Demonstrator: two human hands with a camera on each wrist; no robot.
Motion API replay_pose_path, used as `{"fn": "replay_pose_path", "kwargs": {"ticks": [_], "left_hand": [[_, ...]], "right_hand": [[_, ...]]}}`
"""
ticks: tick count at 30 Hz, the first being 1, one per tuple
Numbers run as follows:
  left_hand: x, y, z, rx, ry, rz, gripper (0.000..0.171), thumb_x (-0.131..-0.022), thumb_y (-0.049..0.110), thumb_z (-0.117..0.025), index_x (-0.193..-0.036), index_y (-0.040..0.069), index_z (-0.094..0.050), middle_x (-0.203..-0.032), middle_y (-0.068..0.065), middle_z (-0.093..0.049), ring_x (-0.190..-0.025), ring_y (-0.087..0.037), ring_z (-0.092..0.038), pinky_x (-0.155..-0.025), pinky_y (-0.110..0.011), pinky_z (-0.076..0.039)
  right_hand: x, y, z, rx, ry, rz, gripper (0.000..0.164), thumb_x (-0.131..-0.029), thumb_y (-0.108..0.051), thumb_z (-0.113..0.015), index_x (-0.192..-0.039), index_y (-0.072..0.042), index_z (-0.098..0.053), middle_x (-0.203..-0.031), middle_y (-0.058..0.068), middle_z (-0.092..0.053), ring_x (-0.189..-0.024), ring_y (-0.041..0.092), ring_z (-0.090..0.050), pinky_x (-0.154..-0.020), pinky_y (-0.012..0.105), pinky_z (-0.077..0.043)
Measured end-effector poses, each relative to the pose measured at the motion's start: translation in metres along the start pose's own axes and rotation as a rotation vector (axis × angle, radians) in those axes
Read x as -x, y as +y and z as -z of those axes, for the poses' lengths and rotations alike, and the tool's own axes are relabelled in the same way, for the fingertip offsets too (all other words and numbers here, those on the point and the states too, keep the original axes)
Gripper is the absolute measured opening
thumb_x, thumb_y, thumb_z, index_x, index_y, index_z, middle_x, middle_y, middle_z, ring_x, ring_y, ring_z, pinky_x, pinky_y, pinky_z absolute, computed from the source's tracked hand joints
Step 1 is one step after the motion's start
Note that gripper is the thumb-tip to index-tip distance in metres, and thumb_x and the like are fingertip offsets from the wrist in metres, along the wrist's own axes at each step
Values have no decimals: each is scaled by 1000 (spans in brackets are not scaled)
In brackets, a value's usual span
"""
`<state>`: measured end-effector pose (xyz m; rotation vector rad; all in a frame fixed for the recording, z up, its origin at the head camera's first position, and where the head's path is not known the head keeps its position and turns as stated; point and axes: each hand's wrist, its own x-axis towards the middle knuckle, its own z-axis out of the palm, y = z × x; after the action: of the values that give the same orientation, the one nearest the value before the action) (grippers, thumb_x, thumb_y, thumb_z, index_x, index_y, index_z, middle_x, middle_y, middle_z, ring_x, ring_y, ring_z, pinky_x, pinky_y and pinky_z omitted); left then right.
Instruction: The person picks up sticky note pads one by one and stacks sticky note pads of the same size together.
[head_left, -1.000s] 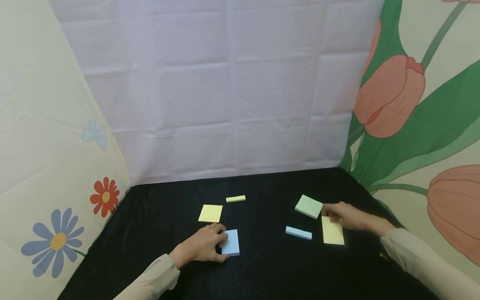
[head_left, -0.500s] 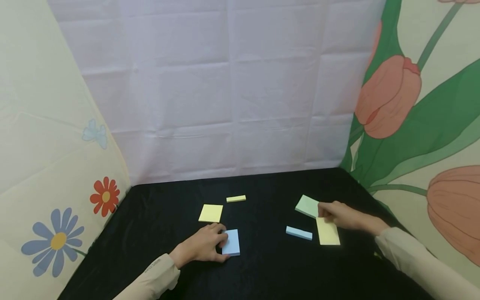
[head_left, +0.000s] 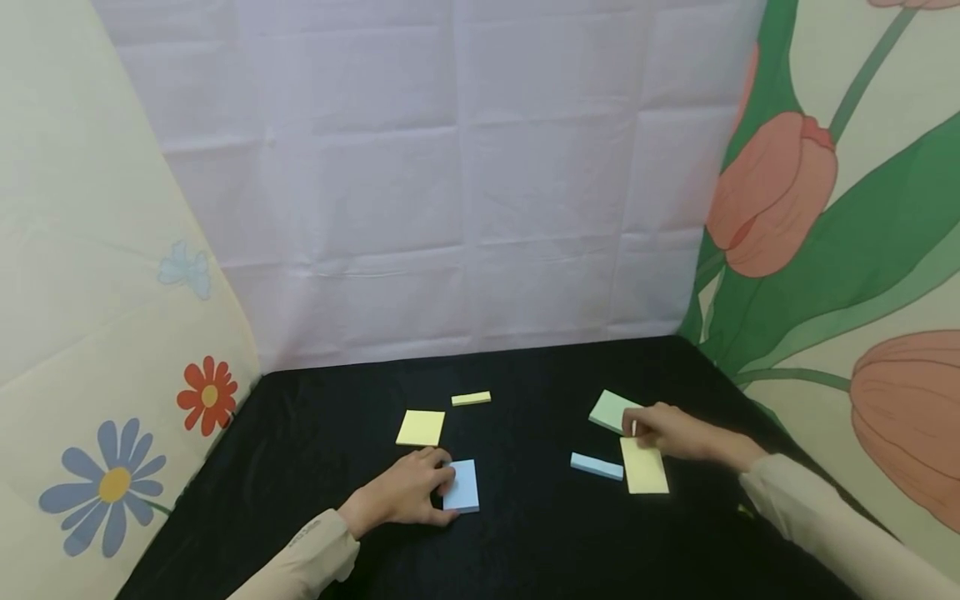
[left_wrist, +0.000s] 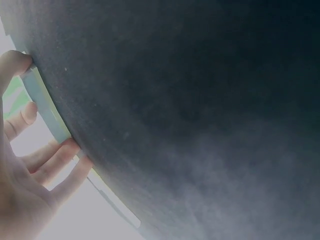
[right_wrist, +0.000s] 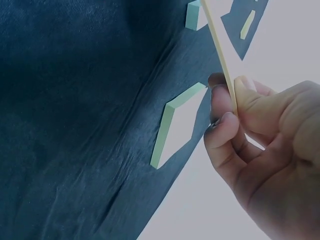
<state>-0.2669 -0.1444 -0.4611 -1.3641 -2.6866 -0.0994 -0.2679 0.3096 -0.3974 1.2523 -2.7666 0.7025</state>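
On the black cloth, my left hand [head_left: 401, 490] grips a blue sticky note pad [head_left: 463, 487] by its edges. The left wrist view shows the thumb at one end of this blue pad [left_wrist: 46, 107] and fingertips at the other. My right hand [head_left: 671, 430] pinches a thin yellow sticky note pad [head_left: 645, 469] by its far edge. Seen edge-on in the right wrist view, the yellow pad [right_wrist: 221, 50] is clear of the cloth between thumb and fingers. Just beyond the right hand lies a green sticky note pad [head_left: 606, 408], partly covered by the fingers.
A square yellow sticky note pad [head_left: 421, 427] lies beyond the left hand. Further back is a narrow yellow strip pad [head_left: 471, 398]. Left of the held yellow pad sits a narrow blue strip pad [head_left: 596, 466]. A white sheet [head_left: 465, 183] hangs behind the table.
My right hand has moved left with the yellow pad, which now comes close to the blue strip. The hand covers more of the green pad. The left hand has stayed still.
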Motion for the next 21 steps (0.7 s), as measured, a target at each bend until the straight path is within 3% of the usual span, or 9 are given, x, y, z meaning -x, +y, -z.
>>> {"fn": "replay_pose_path", "kwargs": {"ticks": [7, 15, 21], "left_hand": [[-2, 0, 0, 17, -28, 24, 38, -87, 60, -63, -77, 28, -46, -114, 1, -55, -96, -13, -51, -85, -31, -45], [-1, 1, 1, 25, -40, 27, 37, -88, 60, -63, -77, 28, -47, -115, 1, -55, -97, -14, -51, -86, -32, -45], [-2, 0, -1, 14, -33, 29, 38, -88, 61, -63, -77, 28, -46, -116, 1, -55, -98, -14, -52, -86, -32, -45]], "right_hand": [[-5, -2, -6, -10, 4, -6, 24, -86, 11, -62, -96, -10, -61, -75, -7, -57, -63, 1, -46, -53, 24, -44], [-11, -7, -10, 25, -8, -12, 26, -85, 11, -65, -96, -12, -63, -83, -5, -63, -73, 9, -59, -61, 28, -48], [-13, -8, -13, 18, -3, 5, 26, -84, 13, -63, -94, -11, -63, -82, -5, -62, -73, 8, -56, -61, 28, -47]]}}
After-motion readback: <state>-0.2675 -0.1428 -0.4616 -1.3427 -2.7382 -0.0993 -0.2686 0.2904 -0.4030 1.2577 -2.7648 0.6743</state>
